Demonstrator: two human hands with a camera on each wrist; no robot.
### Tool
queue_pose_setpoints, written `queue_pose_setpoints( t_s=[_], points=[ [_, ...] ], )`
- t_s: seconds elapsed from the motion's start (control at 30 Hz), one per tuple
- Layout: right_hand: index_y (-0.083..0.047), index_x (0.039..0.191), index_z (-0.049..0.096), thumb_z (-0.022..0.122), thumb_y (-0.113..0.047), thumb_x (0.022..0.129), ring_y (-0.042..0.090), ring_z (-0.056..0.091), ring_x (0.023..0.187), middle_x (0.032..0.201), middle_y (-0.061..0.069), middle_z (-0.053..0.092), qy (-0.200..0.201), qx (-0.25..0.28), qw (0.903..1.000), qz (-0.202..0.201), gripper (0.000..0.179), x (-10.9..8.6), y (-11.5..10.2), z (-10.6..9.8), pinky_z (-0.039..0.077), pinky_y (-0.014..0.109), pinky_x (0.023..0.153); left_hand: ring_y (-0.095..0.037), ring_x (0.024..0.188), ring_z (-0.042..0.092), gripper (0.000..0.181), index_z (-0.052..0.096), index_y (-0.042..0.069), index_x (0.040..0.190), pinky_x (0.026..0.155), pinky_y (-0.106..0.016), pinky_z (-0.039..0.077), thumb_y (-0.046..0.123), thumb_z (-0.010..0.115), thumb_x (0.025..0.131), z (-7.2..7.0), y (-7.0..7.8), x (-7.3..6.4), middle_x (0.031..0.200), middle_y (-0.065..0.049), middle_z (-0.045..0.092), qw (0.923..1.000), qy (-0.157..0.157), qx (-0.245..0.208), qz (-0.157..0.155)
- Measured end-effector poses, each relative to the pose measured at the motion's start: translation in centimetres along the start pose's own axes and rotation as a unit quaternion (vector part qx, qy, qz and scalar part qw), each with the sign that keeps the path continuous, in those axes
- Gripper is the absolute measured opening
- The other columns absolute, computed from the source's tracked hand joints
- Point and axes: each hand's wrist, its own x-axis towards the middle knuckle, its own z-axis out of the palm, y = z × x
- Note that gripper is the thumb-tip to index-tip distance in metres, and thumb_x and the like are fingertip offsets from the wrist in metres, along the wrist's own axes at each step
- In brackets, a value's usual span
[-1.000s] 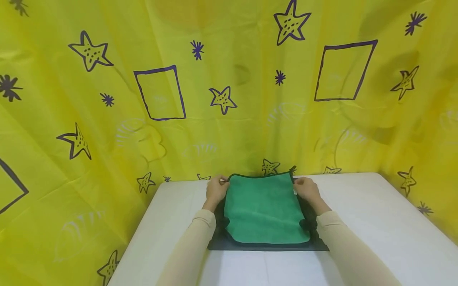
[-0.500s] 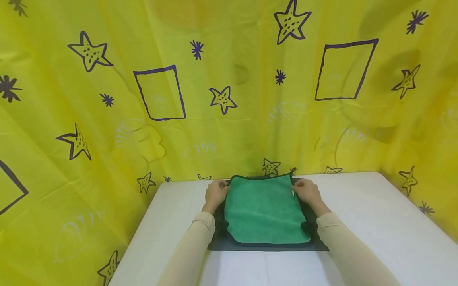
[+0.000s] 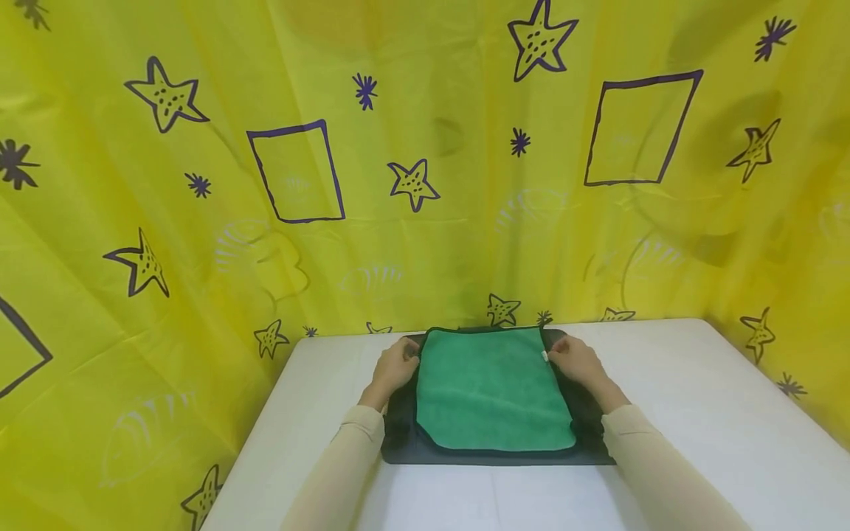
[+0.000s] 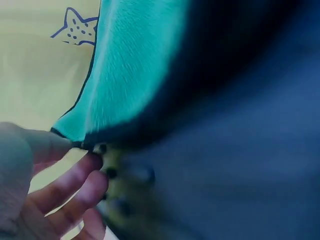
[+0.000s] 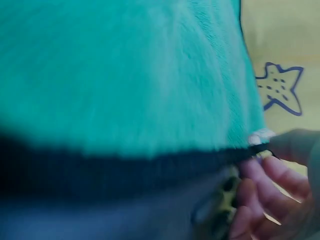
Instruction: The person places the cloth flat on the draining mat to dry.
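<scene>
A green towel (image 3: 491,387) with dark edging lies spread over a dark flat mat or board (image 3: 458,457) on the white table. My left hand (image 3: 396,363) pinches the towel's left edge between thumb and fingers near its far corner. On the other side, my right hand (image 3: 579,359) pinches the right edge, beside a small white tag (image 3: 547,356). The left wrist view shows the towel's edging (image 4: 82,144) at the left fingertips, with the other fingers loosely bent below. Most of the dark thing is hidden under the towel.
The white table (image 3: 684,413) reaches out on both sides of the towel. A yellow curtain (image 3: 465,243) printed with stars and squares hangs right behind the table's far edge and round both sides. Blurred dark-spotted yellowish patches show beneath the fingers in both wrist views.
Both hands have drawn slightly nearer to the person, and their wrists have spread outward. The towel's far edge has come down a little and looks straighter. More of the dark thing's sides shows.
</scene>
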Motion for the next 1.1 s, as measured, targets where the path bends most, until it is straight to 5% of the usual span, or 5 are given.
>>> queue_pose_setpoints(
  t_s=[0.27, 0.53, 0.77, 1.1],
  points=[
    [0.008, 0.113, 0.058, 0.057, -0.008, 0.099, 0.024, 0.060, 0.079, 0.097, 0.018, 0.066, -0.089, 0.053, 0.9940, -0.037, 0.021, -2.8, 0.7, -1.4, 0.051, 0.037, 0.068, -0.012, 0.067, 0.054, 0.028, 0.070, 0.008, 0.115, 0.060, -0.027, 0.045, -0.004, 0.061, 0.092, -1.5, -1.1, -2.9, 0.082, -0.004, 0.067, 0.9902, -0.103, -0.007, 0.094],
    [0.002, 0.117, 0.057, 0.051, 0.001, 0.095, 0.016, 0.054, 0.069, 0.079, 0.005, 0.056, -0.212, 0.135, 0.9641, -0.086, 0.022, -5.8, 1.4, -2.7, 0.047, 0.030, 0.063, -0.012, 0.076, 0.056, 0.029, 0.072, 0.013, 0.108, 0.065, -0.026, 0.049, -0.004, 0.075, 0.085, -2.2, -1.1, -6.1, 0.093, -0.003, 0.065, 0.9787, -0.161, -0.002, 0.128],
    [-0.002, 0.112, 0.066, 0.055, 0.010, 0.086, 0.008, 0.048, 0.072, 0.083, 0.004, 0.054, -0.284, 0.131, 0.9347, -0.169, 0.031, -7.1, 1.4, -3.4, 0.040, 0.025, 0.062, -0.009, 0.079, 0.056, 0.015, 0.077, 0.015, 0.100, 0.068, -0.026, 0.049, 0.010, 0.081, 0.087, -2.5, -0.5, -7.1, 0.090, 0.002, 0.065, 0.9752, -0.165, -0.011, 0.148],
    [-0.005, 0.102, 0.069, 0.064, 0.001, 0.088, 0.004, 0.049, 0.067, 0.077, -0.004, 0.054, -0.287, 0.105, 0.9354, -0.178, 0.016, -7.4, 1.3, -3.6, 0.040, 0.023, 0.059, -0.017, 0.092, 0.065, 0.008, 0.075, 0.015, 0.099, 0.082, -0.040, 0.055, 0.018, 0.076, 0.092, -3.3, -0.2, -7.1, 0.098, -0.002, 0.071, 0.9812, -0.146, -0.022, 0.124]
  ],
)
